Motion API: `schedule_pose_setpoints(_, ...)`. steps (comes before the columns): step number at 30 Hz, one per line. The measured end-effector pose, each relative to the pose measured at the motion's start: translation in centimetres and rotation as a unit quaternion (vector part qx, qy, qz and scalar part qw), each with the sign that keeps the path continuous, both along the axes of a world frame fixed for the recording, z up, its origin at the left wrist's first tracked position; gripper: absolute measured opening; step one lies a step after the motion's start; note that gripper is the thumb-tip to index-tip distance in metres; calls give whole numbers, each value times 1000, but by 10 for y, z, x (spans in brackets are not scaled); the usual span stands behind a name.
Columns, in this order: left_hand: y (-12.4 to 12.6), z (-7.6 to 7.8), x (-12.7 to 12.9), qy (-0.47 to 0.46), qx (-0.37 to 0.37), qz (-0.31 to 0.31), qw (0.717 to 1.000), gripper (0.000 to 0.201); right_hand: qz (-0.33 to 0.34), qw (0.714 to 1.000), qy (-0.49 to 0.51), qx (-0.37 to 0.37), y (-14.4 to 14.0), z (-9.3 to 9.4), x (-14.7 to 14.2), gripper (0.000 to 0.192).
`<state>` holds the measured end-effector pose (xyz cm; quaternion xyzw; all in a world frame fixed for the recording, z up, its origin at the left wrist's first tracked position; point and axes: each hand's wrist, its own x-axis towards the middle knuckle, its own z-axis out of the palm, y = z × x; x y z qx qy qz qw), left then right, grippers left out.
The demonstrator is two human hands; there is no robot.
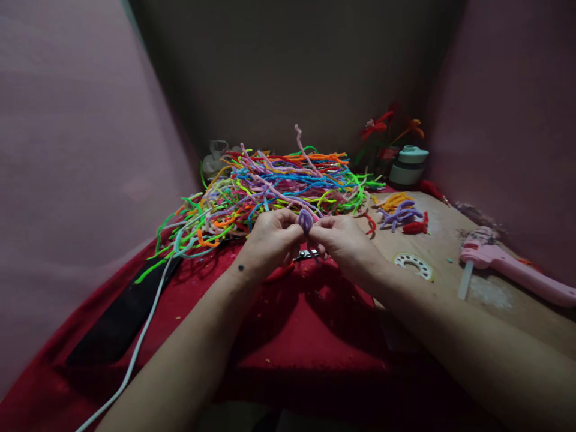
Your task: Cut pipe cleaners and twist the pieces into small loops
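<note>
My left hand [270, 240] and my right hand [339, 240] meet above the red cloth [315, 336], both pinching a small purple pipe-cleaner loop [305, 220] between the fingertips. Just behind the hands lies a big tangled pile of pipe cleaners [274, 186] in many colours. A red pipe-cleaner piece [279, 273] lies on the cloth under my left wrist. Something metal [306, 254] shows below the hands, partly hidden.
A pink glue gun [513, 267] lies at the right on a wooden board [450, 234], near a white ring template [414, 264] and short orange, purple and red bent pieces [400, 213]. Pipe-cleaner flowers [387, 126] and a round container [408, 165] stand behind. A white cable [144, 327] crosses a black strip [121, 318] at the left.
</note>
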<state>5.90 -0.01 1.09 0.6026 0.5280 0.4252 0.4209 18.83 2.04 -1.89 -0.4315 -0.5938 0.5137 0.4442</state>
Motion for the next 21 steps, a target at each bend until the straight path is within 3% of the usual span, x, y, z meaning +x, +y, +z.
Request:
schedule_pose_setpoints(4, 4, -2, -5, -43, -42, -11, 998, 7, -9, 999, -30, 6, -1, 3, 0, 16)
schedule_pose_setpoints(9, 5, -2, -7, -124, -91, -10, 988, 12, -11, 998, 0, 67, -6, 5, -2, 4)
schedule_pose_setpoints(16, 8, -1, -19, -198, -106, -62, 973, 14, 28, 994, 74, 81, -6, 5, 1, 23)
schedule_pose_setpoints(21, 8, -2, -25, -162, -76, -67, 982, 17, 21, 992, 29, 124, -7, 5, 1, 19)
